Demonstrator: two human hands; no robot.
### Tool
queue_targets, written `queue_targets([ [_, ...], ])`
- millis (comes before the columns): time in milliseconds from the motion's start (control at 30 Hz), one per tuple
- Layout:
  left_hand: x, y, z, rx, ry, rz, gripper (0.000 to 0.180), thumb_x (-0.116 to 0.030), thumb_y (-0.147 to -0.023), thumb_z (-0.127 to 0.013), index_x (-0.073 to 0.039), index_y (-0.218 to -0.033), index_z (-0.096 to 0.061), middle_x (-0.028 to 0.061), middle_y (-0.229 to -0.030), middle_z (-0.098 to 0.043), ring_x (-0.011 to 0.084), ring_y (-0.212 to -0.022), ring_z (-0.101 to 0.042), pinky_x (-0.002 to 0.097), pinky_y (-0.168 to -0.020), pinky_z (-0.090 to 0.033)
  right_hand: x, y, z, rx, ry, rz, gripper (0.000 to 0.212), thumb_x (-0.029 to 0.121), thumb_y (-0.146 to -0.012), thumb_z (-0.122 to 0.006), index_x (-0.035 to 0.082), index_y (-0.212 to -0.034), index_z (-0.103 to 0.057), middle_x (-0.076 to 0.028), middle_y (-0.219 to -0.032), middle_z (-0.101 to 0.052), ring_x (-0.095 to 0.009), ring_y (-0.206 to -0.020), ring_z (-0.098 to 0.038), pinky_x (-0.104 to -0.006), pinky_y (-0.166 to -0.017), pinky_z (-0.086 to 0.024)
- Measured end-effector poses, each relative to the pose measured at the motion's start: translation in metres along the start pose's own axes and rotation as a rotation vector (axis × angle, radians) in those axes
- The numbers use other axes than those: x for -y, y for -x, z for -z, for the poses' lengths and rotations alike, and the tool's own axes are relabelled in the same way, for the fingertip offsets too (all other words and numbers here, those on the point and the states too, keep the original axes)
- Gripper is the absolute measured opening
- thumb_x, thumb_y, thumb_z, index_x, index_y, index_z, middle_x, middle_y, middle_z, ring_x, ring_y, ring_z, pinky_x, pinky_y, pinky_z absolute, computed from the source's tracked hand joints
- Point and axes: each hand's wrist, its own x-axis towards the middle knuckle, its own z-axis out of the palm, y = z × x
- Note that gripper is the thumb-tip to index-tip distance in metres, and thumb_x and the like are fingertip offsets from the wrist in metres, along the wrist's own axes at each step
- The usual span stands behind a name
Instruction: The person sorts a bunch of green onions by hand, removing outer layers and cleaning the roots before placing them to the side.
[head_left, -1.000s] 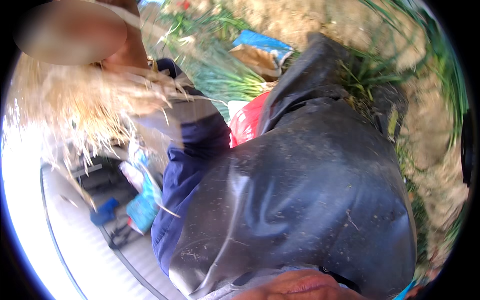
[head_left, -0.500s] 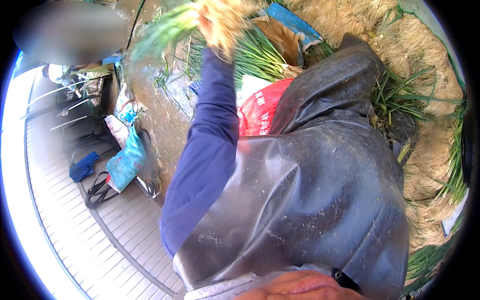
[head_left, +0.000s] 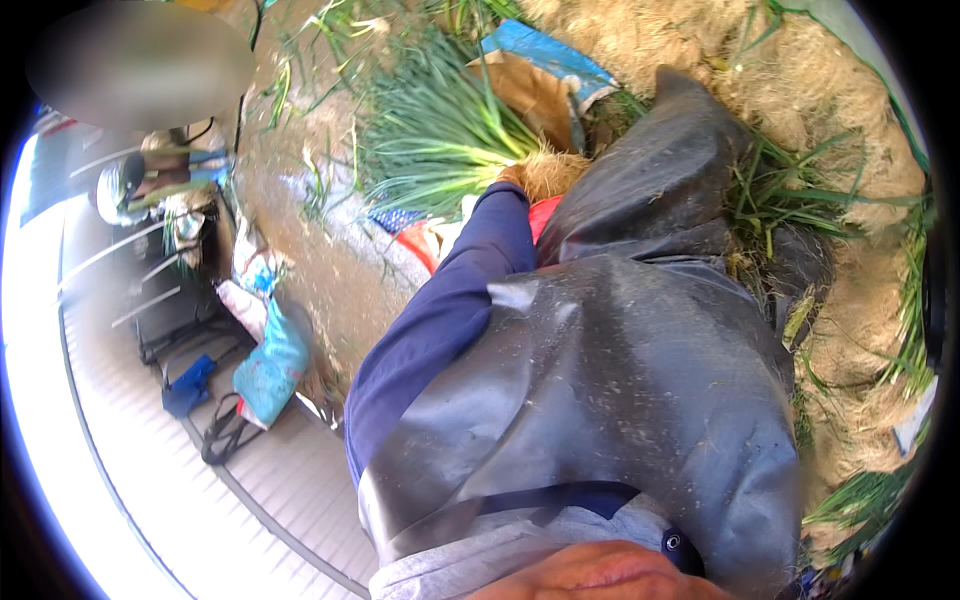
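Observation:
My left hand (head_left: 513, 177), at the end of a dark blue sleeve, is closed around a bunch of green onions (head_left: 552, 176) near its pale, stringy roots. The long leaves fan out toward the far left and merge with more green onions (head_left: 430, 110) lying there. Just under the forearm and the bunch, parts of a red bag (head_left: 543, 215) show. My right hand is out of view. A dark, wet-looking apron (head_left: 600, 370) covers my lap and legs.
A thick layer of straw-coloured root mass (head_left: 830, 100) spreads along the right, with loose green leaves (head_left: 790, 195) on it. Blue sheeting and brown paper (head_left: 530, 95) lie beyond the bunch. On the left are a wet floor (head_left: 320, 270), a light-blue bag (head_left: 272, 370) and a blue cloth (head_left: 190, 387).
My left hand has come down and nearer from the far side, carrying the bunch onto the pile by the red bag. The view has shifted slightly.

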Motion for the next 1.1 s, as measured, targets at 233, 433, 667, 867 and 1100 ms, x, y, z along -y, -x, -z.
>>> queue_targets([
  [233, 0.038, -0.038, -0.009, -0.112, -1.171, -0.114, 0.045, -0.036, -0.079, -0.059, -0.009, -0.115, -0.058, 0.0142, -0.11, -0.061, 0.0335, -0.099, -0.059, 0.044, -0.085, -0.049, -0.036, 0.005, -0.009, 0.015, -0.021, -0.058, 0.032, 0.025, -0.083, -0.059, 0.003, -0.106, -0.063, -0.019, -0.106, -0.062, -0.034, -0.094, -0.061, -0.0425, -0.077, -0.049],
  [433, 0.067, -0.103, 0.039, 0.775, -2.292, -0.293, 0.046, -0.035, -0.078, -0.061, -0.01, -0.116, -0.058, 0.0158, -0.113, -0.06, 0.0357, -0.102, -0.058, 0.0447, -0.089, -0.047, -0.121, -0.002, 0.013, -0.017, 0.767, 0.239, 0.032, 0.024, -0.082, -0.06, 0.003, -0.106, -0.063, -0.018, -0.106, -0.062, -0.033, -0.093, -0.062, -0.0423, -0.076, -0.049],
  [667, 0.019, -0.171, -0.022, 0.181, -1.734, 0.011, 0.04, -0.027, -0.078, -0.062, -0.01, -0.114, -0.059, 0.0111, -0.117, -0.059, 0.0293, -0.112, -0.054, 0.0447, -0.091, -0.044, 0.036, 0.006, 0.132, -0.551, 0.359, 0.071, 0.029, 0.021, -0.09, -0.05, 0.002, -0.105, -0.065, -0.019, -0.105, -0.063, -0.034, -0.094, -0.061, -0.0396, -0.083, -0.049],
  [867, 0.006, -0.028, -0.164, 0.315, -0.802, -0.201, 0.023, -0.017, -0.081, -0.057, -0.007, -0.102, -0.061, 0.0016, -0.079, -0.054, 0.014, -0.07, -0.049, 0.0309, -0.061, -0.041, 0.069, 0.005, 0.242, -1.196, -0.205, 0.362, 0.021, 0.013, -0.088, -0.051, 0.004, -0.105, -0.059, -0.018, -0.109, -0.06, -0.032, -0.104, -0.056, -0.0382, -0.091, -0.045],
  [1100, -0.022, 0.141, -0.289, 0.733, -0.719, -0.633, 0.03, -0.014, -0.085, -0.06, -0.004, -0.113, -0.057, 0.0037, -0.106, -0.06, 0.0145, -0.095, -0.055, 0.0278, -0.079, -0.044, 0.035, 0.016, 0.347, -1.211, 0.341, -0.131, 0.026, 0.006, -0.086, -0.047, 0.002, -0.108, -0.06, -0.018, -0.11, -0.06, -0.034, -0.103, -0.057, -0.043, -0.087, -0.047],
])
